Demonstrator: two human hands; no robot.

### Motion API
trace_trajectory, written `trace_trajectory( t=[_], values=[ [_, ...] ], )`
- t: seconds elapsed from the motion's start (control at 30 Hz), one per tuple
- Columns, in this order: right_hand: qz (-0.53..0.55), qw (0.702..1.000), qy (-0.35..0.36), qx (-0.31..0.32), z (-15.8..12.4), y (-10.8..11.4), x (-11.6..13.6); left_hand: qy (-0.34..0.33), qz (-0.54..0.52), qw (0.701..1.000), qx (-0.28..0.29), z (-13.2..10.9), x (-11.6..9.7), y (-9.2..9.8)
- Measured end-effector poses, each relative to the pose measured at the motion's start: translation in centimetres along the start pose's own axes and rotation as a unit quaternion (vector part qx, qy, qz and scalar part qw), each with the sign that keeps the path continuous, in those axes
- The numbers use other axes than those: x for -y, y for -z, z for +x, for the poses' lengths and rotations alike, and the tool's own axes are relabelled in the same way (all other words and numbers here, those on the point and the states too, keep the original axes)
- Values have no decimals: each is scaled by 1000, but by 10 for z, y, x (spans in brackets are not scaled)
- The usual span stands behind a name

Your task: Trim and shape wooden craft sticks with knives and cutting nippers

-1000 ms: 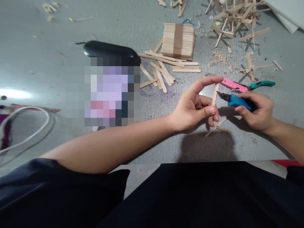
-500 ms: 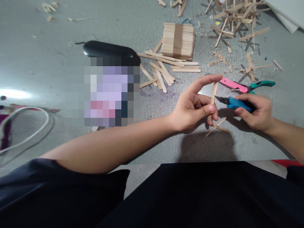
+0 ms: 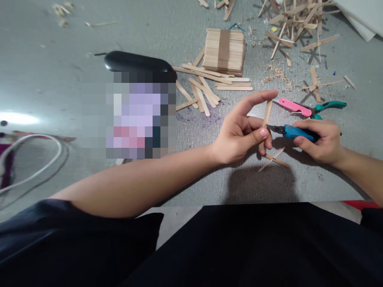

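My left hand (image 3: 247, 133) grips a wooden craft stick (image 3: 268, 112) near its lower part, with the index finger stretched to its upper end. My right hand (image 3: 324, 141) is closed around a blue-handled cutting tool (image 3: 299, 133). The tool's dark pointed tip meets the edge of the stick, just above my left thumb. Two crossed sticks (image 3: 277, 160) lie on the table right below my left fingers. Beyond my hands lie a pink-handled cutter (image 3: 295, 107) and green-handled pliers (image 3: 332, 105).
A banded bundle of sticks (image 3: 236, 52) stands behind, with loose sticks (image 3: 199, 93) around it. Several crossed sticks pile up (image 3: 302, 22) at the back right. Wood shavings (image 3: 277, 73) lie nearby. On the left are a black case (image 3: 137, 63) and a white cable (image 3: 58, 149).
My left hand and its stick have shifted slightly left. The blue tool has moved slightly left and down, its tip now lower on the stick.
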State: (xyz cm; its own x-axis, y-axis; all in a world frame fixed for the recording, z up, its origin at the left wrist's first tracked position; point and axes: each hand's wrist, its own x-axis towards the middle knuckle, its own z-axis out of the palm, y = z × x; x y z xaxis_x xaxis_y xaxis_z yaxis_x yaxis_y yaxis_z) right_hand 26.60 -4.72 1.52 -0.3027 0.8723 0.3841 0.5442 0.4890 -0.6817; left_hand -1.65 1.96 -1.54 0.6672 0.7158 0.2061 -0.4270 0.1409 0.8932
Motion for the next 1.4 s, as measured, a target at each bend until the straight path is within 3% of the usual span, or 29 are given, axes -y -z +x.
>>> trace_trajectory(
  t=[0.43,0.8,1.4],
  values=[
    [24,1000,-5,6,1,-1,-3,-3,-5,1000,-2,2,4,0],
    [-24,998,-45,-43,-7,-3,-3,-13,4,1000,-23,5,11,3],
    [-4,999,-39,-11,-3,-2,-3,9,4,1000,-18,4,0,0]
  ],
)
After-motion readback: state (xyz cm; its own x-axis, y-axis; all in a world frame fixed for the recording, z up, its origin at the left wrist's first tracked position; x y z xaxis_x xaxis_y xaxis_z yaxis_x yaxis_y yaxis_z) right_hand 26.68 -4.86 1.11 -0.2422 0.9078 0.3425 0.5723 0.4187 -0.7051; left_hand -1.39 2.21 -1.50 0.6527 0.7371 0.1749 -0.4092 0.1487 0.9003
